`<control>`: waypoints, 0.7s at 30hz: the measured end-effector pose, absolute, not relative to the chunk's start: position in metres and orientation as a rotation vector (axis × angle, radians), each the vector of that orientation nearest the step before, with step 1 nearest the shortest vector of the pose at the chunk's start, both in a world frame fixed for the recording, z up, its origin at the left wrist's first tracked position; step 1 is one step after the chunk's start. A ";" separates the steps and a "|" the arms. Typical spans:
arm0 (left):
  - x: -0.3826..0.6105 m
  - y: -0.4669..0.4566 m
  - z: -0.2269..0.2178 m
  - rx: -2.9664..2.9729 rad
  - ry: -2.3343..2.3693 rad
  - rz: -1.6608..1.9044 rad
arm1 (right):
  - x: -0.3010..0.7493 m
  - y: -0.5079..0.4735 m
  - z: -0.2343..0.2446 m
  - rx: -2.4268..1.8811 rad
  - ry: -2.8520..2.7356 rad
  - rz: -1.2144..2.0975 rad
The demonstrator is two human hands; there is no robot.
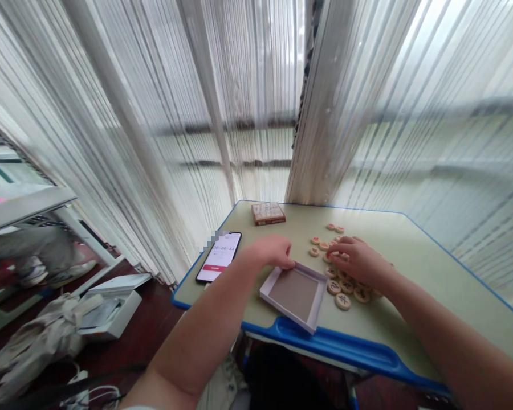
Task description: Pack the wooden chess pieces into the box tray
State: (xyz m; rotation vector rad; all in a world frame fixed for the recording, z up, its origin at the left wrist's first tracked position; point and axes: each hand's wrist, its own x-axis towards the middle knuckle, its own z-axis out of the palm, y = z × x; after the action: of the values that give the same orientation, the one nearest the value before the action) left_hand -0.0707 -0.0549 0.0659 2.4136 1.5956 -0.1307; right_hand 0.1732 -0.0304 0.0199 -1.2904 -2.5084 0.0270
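My left hand [277, 252] grips the far rim of a shallow, open cardboard box [297, 293], its fingers closed on the edge. The box is tilted at the table's near edge, and nothing lies in it. To its right, my right hand [359, 259] is palm down over a loose group of round wooden Chinese chess pieces [342, 301], fingers apart and curved, fingertips at the pieces. It hides part of the group. Several pieces show carved characters, some red and some dark. Two pieces [335, 228] lie apart, farther back.
A phone [219, 256] with a running timer lies on the table's left side. A small printed box [268, 213] sits at the back. The pale table [427, 273] has a blue edge and a pen groove [350, 347]. Sheer curtains [256, 102] hang behind it.
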 end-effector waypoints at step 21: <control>-0.086 -0.062 0.081 2.364 1.743 -0.028 | 0.162 -0.043 0.035 -1.282 -2.325 0.174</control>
State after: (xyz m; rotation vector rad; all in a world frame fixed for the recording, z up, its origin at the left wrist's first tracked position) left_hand -0.0856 -0.0616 0.0805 2.3644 1.7434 -0.0285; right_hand 0.1623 -0.0426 0.0349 -1.2820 -2.3252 0.1744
